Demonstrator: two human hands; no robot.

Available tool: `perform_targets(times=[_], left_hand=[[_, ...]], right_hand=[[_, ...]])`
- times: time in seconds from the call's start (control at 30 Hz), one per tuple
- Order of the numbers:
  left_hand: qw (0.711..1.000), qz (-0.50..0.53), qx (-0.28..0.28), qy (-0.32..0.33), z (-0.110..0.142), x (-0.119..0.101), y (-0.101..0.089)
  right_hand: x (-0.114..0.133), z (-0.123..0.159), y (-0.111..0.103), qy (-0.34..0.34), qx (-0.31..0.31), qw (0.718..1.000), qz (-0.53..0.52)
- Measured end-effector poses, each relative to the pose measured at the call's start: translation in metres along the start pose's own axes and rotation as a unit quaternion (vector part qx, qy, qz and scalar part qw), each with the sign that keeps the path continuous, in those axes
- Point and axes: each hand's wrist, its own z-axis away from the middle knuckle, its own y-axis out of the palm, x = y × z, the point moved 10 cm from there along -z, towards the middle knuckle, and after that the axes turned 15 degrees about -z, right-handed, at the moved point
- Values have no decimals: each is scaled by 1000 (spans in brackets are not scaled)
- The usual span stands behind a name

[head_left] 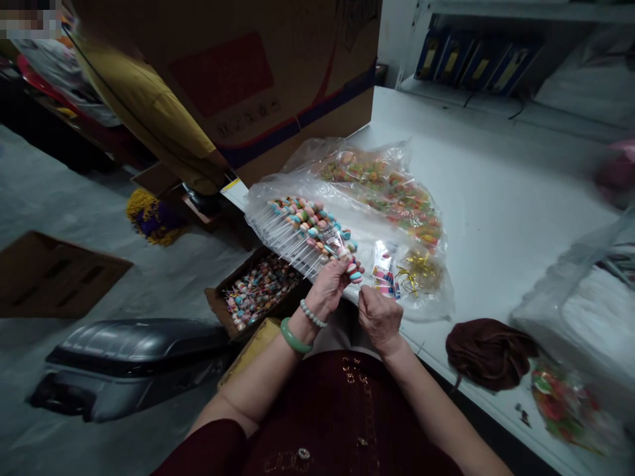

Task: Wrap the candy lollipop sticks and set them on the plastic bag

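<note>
My left hand (327,287), with a bead bracelet and a green bangle at its wrist, is closed on a candy stick (354,272) with pastel macaron-shaped pieces. A clear wrapper shows around its upper part. Close beside it, my right hand (381,317) is curled shut; whatever its fingers may hold is hidden. Just beyond the left hand lies a row of similar candy sticks (297,228), white sticks pointing left. Printed clear packets (384,274) and gold twist ties (417,271) lie on a plastic bag beyond the right hand.
A clear bag of colourful candies (391,192) lies behind the row. A large carton (297,79) stands at the table's back left. Below the edge is a box of wrapped candies (260,291). A dark brown cloth (489,354) lies right; a grey suitcase (139,363) is on the floor.
</note>
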Motion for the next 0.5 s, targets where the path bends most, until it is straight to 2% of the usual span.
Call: perform_targets(times=[0.1,0.23,0.33,0.4,0.5], left_hand=[[1000,4,-25,11,1,12,0],[999,-9,-53,8,-2,26,-5],[992,-89,-82,43,-5,20,-17],[962,-196,-146,121,0,-1,-31],[863,-377,-230,247,20,-38,-36]], right_hand=[[-4,1,5,11,-6,1000,-6],[-18,2,10,66,-19,996,-62],[-27,4,10,102,-22,992,-73],[-28,4,8,104,-22,992,-60],[-25,4,4,88,-27,994,-54]])
